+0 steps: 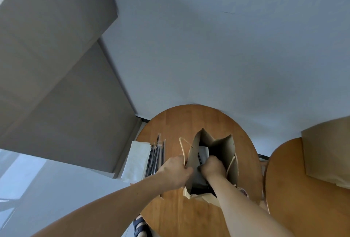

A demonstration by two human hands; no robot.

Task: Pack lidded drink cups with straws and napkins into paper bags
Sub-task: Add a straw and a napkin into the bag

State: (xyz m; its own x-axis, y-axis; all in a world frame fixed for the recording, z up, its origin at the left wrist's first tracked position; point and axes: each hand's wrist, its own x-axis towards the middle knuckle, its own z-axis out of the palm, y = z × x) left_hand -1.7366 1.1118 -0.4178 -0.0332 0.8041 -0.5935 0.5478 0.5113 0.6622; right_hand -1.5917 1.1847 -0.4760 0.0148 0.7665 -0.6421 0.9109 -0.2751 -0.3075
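A brown paper bag with twine handles stands open on a round wooden table. My left hand grips the bag's left rim. My right hand reaches down inside the bag with curled fingers, next to a black straw and a dark lidded cup; what it holds is hidden. A bundle of wrapped black straws lies left of the bag, beside a stack of white napkins.
A second wooden table on the right carries flat brown paper bags. A white wall lies behind and grey cabinets to the left. A foot in a sandal shows below the table edge.
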